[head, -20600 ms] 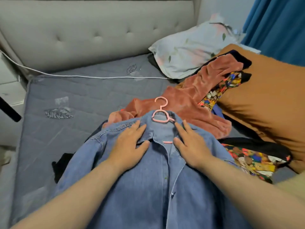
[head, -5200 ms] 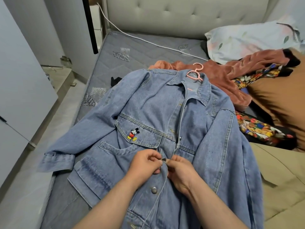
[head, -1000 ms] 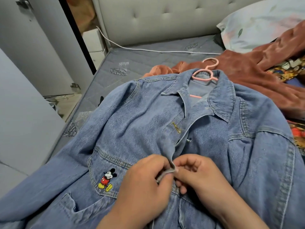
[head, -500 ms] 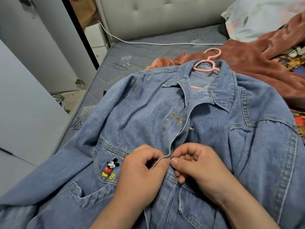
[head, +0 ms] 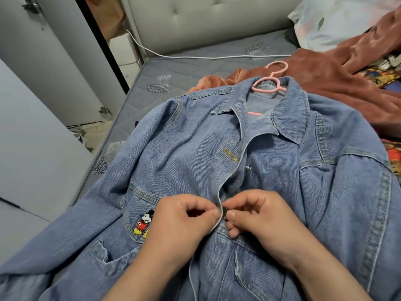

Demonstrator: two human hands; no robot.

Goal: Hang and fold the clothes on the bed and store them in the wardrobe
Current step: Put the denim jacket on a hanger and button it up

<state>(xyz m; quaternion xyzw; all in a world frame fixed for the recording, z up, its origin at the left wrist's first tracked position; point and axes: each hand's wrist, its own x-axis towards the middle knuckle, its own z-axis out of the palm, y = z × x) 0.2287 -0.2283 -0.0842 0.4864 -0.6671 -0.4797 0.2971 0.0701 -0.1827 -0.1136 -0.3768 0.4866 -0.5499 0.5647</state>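
Denim fills most of what we see: the blue jacket (head: 184, 161) lies face up across the near part of the grey mattress (head: 195, 68). Its collar points toward the padded headboard (head: 206, 20), and one sleeve stretches toward the mattress's left edge. A pink hanger (head: 270, 83) sits inside the neck, its hook lying past the collar against a rust-brown velvet garment (head: 325, 79). Our left hand (head: 180, 224) pinches the front edge that carries the buttonholes, with thumb and curled fingers closed on the cloth. Our right hand (head: 262, 216) pinches the opposite front edge, its thumb set against a dark metal button (head: 224, 211) that sits between our two thumbs. Higher up, a second button (head: 247, 167) lies unfastened, and the front gapes from there to the collar. A cartoon mouse patch (head: 144, 222) on the chest pocket shows just beside our left hand. A white cable (head: 195, 56) runs along the mattress's far edge below the headboard. A floral pillow (head: 338, 20) rests at the far right corner, and a bright printed cloth (head: 382, 70) lies by the right edge. Grey panels (head: 32, 137) stand beyond the left edge.
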